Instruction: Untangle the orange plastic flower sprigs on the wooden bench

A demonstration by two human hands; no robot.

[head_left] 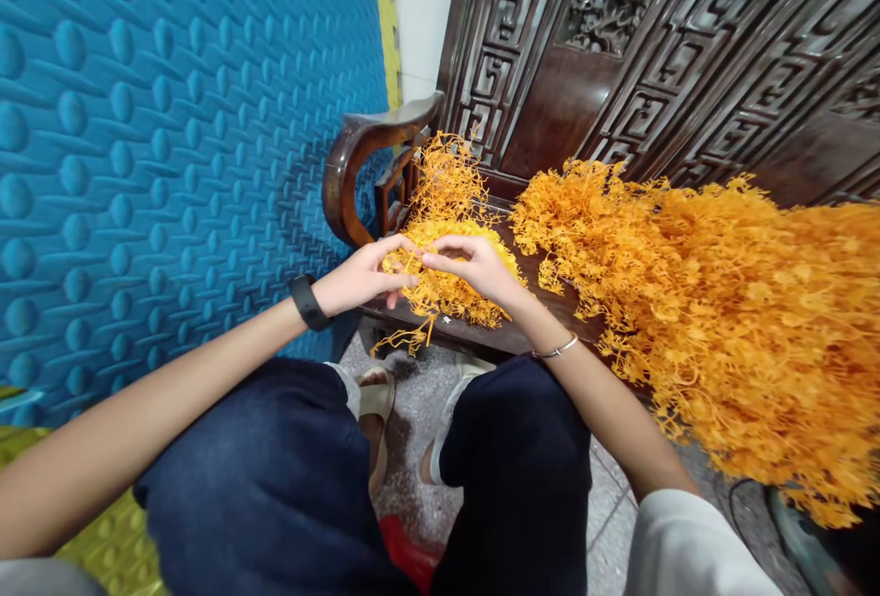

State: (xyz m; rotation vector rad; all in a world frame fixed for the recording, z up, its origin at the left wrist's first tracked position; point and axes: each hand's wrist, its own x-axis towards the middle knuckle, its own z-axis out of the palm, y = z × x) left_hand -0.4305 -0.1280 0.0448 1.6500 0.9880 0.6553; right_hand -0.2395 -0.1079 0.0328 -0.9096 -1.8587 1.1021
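My left hand [364, 277], with a black band at its wrist, curls its fingers around part of an orange plastic flower piece [411, 336]. Thin branched ends of this piece dangle below, over the seat's front edge. My right hand [479, 268] meets the left one, thumb and forefinger pinched together at the same piece. The exact spot between the fingertips is too small to make out. Right behind both hands lies a yellow-orange heap of plastic flower pieces [474, 298] on the dark wooden bench [550, 303].
A looser orange tangle [446, 179] sits by the curved armrest [350, 174]. To the right spreads a large orange pile [742, 303], spilling over the bench front. The carved backrest [570, 101] stands behind. Blue padded matting [171, 165] covers the left side. A red object [409, 555] is between my feet.
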